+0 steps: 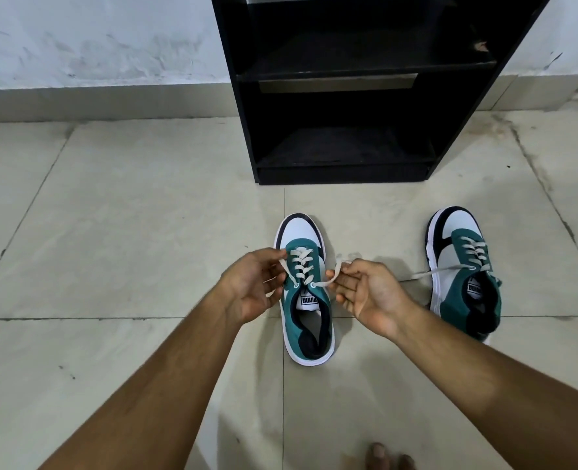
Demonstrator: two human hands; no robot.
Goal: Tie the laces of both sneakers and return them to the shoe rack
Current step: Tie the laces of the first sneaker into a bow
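Toes (379,452) of my own foot poke in at the bottom edge, cut off, nearest of anything. Fingers next: my right hand (370,293) has thumb and forefinger pinched together on one lace end (331,278) where it leaves the top eyelet, the other fingers curled under. My left hand (252,286) has fingertips closed on the opposite lace end (282,268), which runs up across the palm side. Both ends are drawn out sideways from the near sneaker (306,290), I judge to take up slack before crossing them; no knot formed yet. That shoe stands on the floor tile (128,232) between my hands, toe toward the shoe rack (341,96), heel toward me, so the eyelets face up and the laces pull evenly. Second sneaker (463,273) sits well apart to the right, same heading, its loose lace (426,274) trailing left across the tile and passing behind my right hand; untied too. Rack stands against the wall just beyond the shoes, both visible shelves dark and bare; its top is cropped off. Hard to make out: how far each lace end runs past my fingers, and whether the second sneaker's other lace end lies hidden on its far side.
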